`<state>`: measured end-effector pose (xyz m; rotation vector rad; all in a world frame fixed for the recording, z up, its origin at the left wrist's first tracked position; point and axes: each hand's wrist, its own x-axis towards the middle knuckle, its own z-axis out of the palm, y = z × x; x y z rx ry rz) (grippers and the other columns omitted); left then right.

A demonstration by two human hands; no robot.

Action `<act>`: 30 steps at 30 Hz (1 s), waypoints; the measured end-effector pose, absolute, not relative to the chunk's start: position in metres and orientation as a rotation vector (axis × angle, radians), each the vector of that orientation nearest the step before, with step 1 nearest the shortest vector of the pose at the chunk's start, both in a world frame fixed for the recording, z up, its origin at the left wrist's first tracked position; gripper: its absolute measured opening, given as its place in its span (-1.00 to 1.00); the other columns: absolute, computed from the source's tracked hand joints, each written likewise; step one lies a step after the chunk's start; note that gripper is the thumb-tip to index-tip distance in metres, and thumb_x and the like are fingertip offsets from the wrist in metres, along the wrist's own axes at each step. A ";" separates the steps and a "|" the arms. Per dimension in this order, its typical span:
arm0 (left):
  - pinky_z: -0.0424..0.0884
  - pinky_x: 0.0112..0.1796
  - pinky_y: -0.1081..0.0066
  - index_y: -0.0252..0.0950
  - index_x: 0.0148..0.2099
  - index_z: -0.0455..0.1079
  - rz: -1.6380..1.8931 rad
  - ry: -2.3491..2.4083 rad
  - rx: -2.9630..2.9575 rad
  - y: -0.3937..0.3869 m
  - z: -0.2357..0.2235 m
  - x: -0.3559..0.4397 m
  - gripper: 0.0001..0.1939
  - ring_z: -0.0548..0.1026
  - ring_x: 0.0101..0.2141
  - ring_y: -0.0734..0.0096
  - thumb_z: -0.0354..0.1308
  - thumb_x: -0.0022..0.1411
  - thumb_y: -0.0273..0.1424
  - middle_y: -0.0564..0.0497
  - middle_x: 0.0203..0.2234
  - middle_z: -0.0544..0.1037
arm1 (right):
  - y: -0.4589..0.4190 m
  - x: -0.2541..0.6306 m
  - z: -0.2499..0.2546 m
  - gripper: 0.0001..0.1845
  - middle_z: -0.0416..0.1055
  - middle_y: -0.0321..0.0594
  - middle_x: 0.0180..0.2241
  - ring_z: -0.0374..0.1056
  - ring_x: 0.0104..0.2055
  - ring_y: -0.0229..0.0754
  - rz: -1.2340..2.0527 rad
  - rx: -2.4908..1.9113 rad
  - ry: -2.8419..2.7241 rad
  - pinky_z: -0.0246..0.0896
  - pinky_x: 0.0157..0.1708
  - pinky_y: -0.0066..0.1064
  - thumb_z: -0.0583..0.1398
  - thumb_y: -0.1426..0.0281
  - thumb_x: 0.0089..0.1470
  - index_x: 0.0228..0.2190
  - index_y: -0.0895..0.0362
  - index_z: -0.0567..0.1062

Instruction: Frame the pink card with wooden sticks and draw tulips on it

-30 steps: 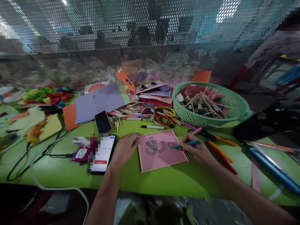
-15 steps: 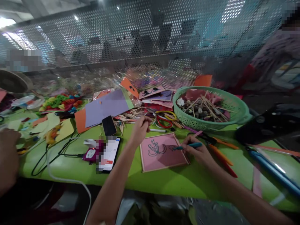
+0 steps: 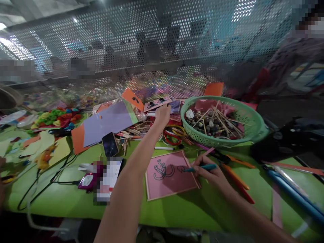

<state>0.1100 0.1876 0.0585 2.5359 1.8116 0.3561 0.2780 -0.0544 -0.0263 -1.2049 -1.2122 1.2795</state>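
My right hand [image 3: 209,172] is closed around a teal pen [image 3: 199,168], its tip at the pink card [image 3: 174,187]. The card lies in front of me, edged with thin wooden strips. Dark outlines on it show small flowers on stems with curved leaves, and a smaller shape sits near the pen tip. My left hand [image 3: 163,114] is stretched out to the back, at a stack of decorated cards [image 3: 174,107]. On top there lies a pale pink card [image 3: 157,103] with black shapes. Whether the left fingers grip a card cannot be made out.
A green basket [image 3: 258,130] with stones and sticks stands at the back right. Scissors [image 3: 241,162], a white marker [image 3: 164,148], purple sheets [image 3: 108,119] and two phones [image 3: 110,144] lie about. Cables [image 3: 54,177] run at the left. A perforated metal screen [image 3: 121,64] rises behind.
My left hand has moved forward from above the pink card to the card stack at the back. My right hand still holds the pen at the card. The view has shifted slightly.
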 end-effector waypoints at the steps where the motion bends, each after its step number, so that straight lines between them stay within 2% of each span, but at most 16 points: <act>1: 0.41 0.07 0.20 -0.40 0.16 0.52 0.332 1.800 2.568 0.194 0.056 0.111 -0.60 0.54 0.15 -0.01 -0.05 0.43 -0.59 -0.35 0.10 0.57 | -0.055 0.278 -0.025 -0.46 0.35 -0.30 -0.52 0.21 -0.48 -0.21 1.285 -1.206 -1.201 0.11 -0.46 -0.36 0.41 -0.14 -0.02 -0.49 0.07 0.49; 4: 0.38 0.10 0.18 -0.42 0.11 0.56 0.302 1.768 2.647 0.207 0.053 0.111 -0.59 0.54 0.14 -0.01 -0.07 0.43 -0.61 -0.36 0.04 0.59 | -0.055 0.279 -0.021 -0.47 0.34 -0.29 -0.52 0.19 -0.47 -0.21 1.296 -1.212 -1.177 0.10 -0.46 -0.36 0.41 -0.12 -0.01 -0.51 0.07 0.50; 9: 0.37 0.07 0.18 -0.41 0.20 0.49 0.368 1.845 2.644 0.224 0.067 0.095 -0.56 0.55 0.13 -0.02 -0.15 0.50 -0.52 -0.35 0.10 0.57 | -0.057 0.279 -0.018 -0.51 0.33 -0.29 -0.54 0.18 -0.50 -0.20 1.365 -1.200 -1.133 0.11 -0.49 -0.36 0.43 -0.07 0.00 -0.52 0.06 0.48; 14: 0.38 -0.02 0.28 -0.26 0.13 0.52 0.556 1.933 2.472 0.238 0.081 0.076 -0.64 0.55 0.11 0.07 -0.07 0.52 -0.37 -0.20 0.11 0.59 | -0.060 0.281 -0.026 -0.56 0.35 -0.28 -0.51 0.21 -0.49 -0.20 1.423 -1.194 -1.088 0.13 -0.50 -0.36 0.42 -0.03 0.05 -0.48 0.05 0.49; 22: 0.38 0.03 0.27 -0.20 0.08 0.54 0.636 1.906 2.402 0.240 0.080 0.069 -0.69 0.53 0.11 0.11 -0.01 0.48 -0.40 -0.16 0.09 0.60 | -0.058 0.283 -0.029 -0.50 0.36 -0.26 -0.53 0.22 -0.48 -0.17 1.445 -1.232 -1.080 0.13 -0.50 -0.35 0.41 -0.10 0.00 -0.49 0.05 0.48; 30: 0.39 0.05 0.25 -0.24 0.06 0.54 0.626 1.866 2.399 0.234 0.079 0.070 -0.69 0.54 0.10 0.09 -0.01 0.47 -0.42 -0.18 0.09 0.61 | -0.058 0.282 -0.024 -0.51 0.37 -0.25 -0.54 0.23 -0.50 -0.16 1.448 -1.248 -1.114 0.14 -0.52 -0.34 0.39 -0.10 0.04 -0.50 0.04 0.48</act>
